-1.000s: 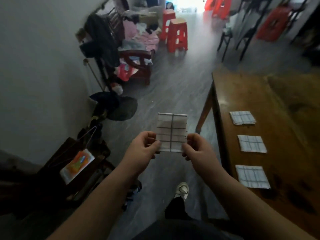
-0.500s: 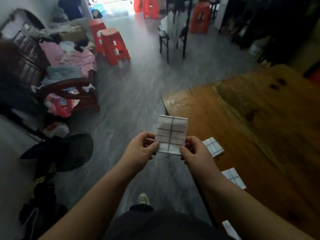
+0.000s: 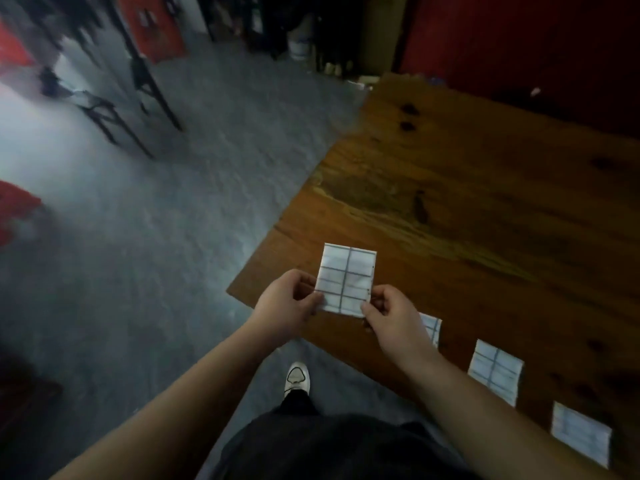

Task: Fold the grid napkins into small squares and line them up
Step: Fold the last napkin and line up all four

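A folded white napkin with a dark grid (image 3: 347, 276) is held upright in the air over the near left corner of the wooden table (image 3: 467, 209). My left hand (image 3: 287, 304) pinches its lower left edge and my right hand (image 3: 391, 315) pinches its lower right corner. Three folded grid napkins lie in a row along the table's near edge: one (image 3: 433, 328) partly hidden behind my right hand, a second (image 3: 495, 370) to its right, and a third (image 3: 580, 432) nearest the frame's lower right.
The table's left corner (image 3: 230, 291) juts over the grey floor (image 3: 180, 237). My shoe (image 3: 297, 377) stands on the floor beside the table edge. Dark chair legs (image 3: 145, 84) and red stools (image 3: 156, 26) stand further off at the upper left.
The view has swung right, from the cluttered wall side to the table. Both hands kept their hold on the napkin, which now hangs over the table corner instead of over the floor.
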The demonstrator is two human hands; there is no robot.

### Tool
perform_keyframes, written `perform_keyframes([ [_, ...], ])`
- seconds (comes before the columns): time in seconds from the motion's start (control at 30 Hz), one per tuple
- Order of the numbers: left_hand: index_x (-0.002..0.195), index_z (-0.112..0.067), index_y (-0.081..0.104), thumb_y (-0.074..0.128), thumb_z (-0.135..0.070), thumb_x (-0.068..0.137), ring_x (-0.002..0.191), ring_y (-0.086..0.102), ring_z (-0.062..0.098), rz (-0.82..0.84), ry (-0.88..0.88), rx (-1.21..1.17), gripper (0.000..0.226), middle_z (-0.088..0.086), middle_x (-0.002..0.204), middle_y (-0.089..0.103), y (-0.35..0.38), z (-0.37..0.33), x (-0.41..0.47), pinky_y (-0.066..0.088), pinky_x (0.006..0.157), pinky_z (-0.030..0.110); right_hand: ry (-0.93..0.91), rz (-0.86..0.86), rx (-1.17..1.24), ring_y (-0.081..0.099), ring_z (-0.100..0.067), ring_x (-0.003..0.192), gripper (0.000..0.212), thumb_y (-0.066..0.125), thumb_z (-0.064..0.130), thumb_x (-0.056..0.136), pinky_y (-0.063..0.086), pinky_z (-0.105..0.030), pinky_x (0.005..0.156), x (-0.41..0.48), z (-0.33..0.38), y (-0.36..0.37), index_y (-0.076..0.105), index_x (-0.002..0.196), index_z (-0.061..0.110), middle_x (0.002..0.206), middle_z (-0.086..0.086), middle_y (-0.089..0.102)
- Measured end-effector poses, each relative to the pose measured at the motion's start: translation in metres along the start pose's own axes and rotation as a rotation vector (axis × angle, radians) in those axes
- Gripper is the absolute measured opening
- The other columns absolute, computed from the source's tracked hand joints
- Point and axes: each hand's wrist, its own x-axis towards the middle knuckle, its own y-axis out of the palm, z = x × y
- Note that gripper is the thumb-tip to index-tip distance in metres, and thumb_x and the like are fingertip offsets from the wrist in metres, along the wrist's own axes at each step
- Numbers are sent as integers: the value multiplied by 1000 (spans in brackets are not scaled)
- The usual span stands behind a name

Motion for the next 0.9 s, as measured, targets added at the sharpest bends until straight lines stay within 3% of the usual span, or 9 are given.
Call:
perform_keyframes([
  [0.13,102,-25,54,74,-32,91,81,67,9,141,50,157,24,-7,93,68,-6,22,60,53,68,28,220,-138,40,69,-11,83,17,61,29,100,59,-33,77,25,-7,35,57,117,26,97,6,68],
  [0.27,93,-22,50,69,-28,94,77,58,9,264,100,249,20,-5,85,61,11,48,90,42,61,25,399,-211,55,66,-12,85,20,60,28,101,58,-35,79,40,-22,60,57,121,25,96,7,68],
  [0.33,91,-23,51,63,-28,96,77,57,12,316,113,279,14,-4,86,61,19,57,97,41,61,27,450,-205,12,63,-9,86,24,59,29,102,52,-28,70,46,-28,69,55,125,24,100,9,65],
  [0.43,102,-23,55,60,-29,96,87,55,10,400,183,383,9,-5,105,55,28,70,105,48,74,30,516,-223,-37,56,-2,86,34,61,28,100,41,-20,61,51,-36,74,50,133,23,103,12,59],
  [0.53,113,-24,55,62,-26,95,96,54,10,446,194,438,19,-4,117,49,31,78,105,52,85,33,494,-243,-99,56,-4,94,46,64,28,98,46,-21,72,47,-42,72,43,139,23,112,10,56],
  [0.63,121,-25,55,59,-26,97,112,51,14,441,260,537,25,-5,124,48,31,82,106,53,94,37,384,-173,-259,53,-7,105,44,64,30,97,49,-26,86,41,-44,69,43,136,28,123,11,50],
  [0.77,122,-27,52,59,-26,96,116,51,15,455,353,622,28,-4,124,51,35,81,111,53,90,37,299,-127,-372,49,-11,115,41,67,32,94,49,-31,94,40,-45,82,45,129,32,125,7,49],
  [0.9,122,-27,51,57,-26,96,113,53,18,461,382,691,26,-4,119,56,35,82,118,52,87,38,263,-121,-469,45,-13,117,32,64,31,96,48,-28,89,46,-46,92,46,123,29,126,3,43],
])
